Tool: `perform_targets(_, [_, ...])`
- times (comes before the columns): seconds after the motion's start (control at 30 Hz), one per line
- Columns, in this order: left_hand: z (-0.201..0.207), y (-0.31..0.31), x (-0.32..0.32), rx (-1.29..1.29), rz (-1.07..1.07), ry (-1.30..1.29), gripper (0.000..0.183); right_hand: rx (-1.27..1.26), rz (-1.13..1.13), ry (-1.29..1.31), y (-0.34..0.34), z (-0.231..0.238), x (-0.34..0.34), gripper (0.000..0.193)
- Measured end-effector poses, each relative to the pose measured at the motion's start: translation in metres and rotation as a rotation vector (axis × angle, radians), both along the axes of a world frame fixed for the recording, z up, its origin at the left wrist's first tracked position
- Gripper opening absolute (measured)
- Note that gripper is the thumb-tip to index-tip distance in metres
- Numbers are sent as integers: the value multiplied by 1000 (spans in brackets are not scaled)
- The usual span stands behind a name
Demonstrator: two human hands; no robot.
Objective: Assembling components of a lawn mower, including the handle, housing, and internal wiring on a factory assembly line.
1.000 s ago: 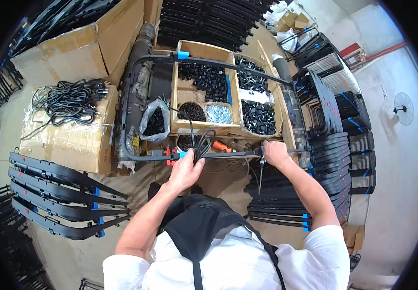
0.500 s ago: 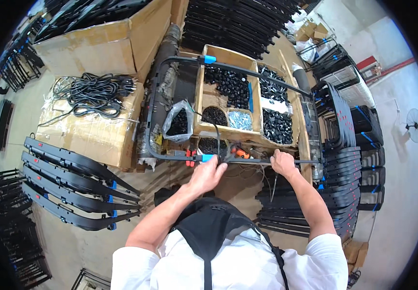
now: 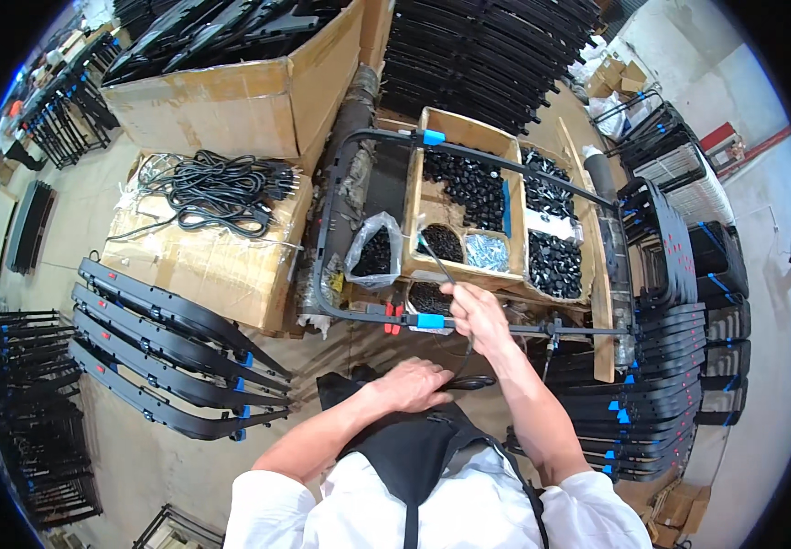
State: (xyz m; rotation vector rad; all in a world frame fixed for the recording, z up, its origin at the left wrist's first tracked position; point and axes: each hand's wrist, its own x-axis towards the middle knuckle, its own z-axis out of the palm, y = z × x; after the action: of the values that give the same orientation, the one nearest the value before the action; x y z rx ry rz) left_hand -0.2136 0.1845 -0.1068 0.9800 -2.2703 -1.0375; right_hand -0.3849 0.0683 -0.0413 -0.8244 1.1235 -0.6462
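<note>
A dark U-shaped tube frame (image 3: 324, 210) with blue pieces (image 3: 430, 321) on it lies across the padded bench. My right hand (image 3: 478, 316) is closed around a thin black cable (image 3: 446, 267), above the frame's near bar. The cable's upper end points at the parts box. Below this hand the cable runs down to a small loop (image 3: 474, 382). My left hand (image 3: 411, 384) lies low in front of the black apron (image 3: 395, 439), its fingers bent together at the loop; the fingertips are partly hidden. Red clamp-like pieces (image 3: 393, 318) sit on the near bar.
A divided wooden box (image 3: 411, 197) holds black caps, screws and small fittings. Beside it stands a plastic bag of black parts (image 3: 375, 247). Coiled power cords (image 3: 217, 192) lie on a carton (image 3: 203, 274) at left. Curved dark panels (image 3: 176, 348) and stacked frames (image 3: 661, 348) flank me.
My right hand has left the near bar and moved left, now gripping the cable. My left hand has let go of the bar and dropped toward the apron. The view has shifted.
</note>
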Motion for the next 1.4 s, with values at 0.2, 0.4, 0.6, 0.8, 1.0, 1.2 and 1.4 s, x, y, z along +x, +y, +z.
perform_targets(0.2, [104,-79,100,-496,808,256,13,-129,73,96,53,48,-25,32])
perform_targets(0.4, [59,-105,101,-149,615,297,49,-187,194,96,90,65,-35,32])
perform_targets(0.6, [53,-58,74,727,293,870,55,-193,250,106,103,59,-59,33])
perform_targets(0.8, [89,0,40,885,415,1271,62,-131,326,51,113,40,-85,31])
perform_targets(1.0, [81,46,11,843,754,1165,64,-358,543,246,118,12,-101,30])
perform_targets(1.2, [68,93,0,1085,947,950,51,-497,598,299,125,-17,-108,29])
perform_targets(1.4, [59,103,3,879,1006,1128,40,-444,733,319,124,-16,-96,31])
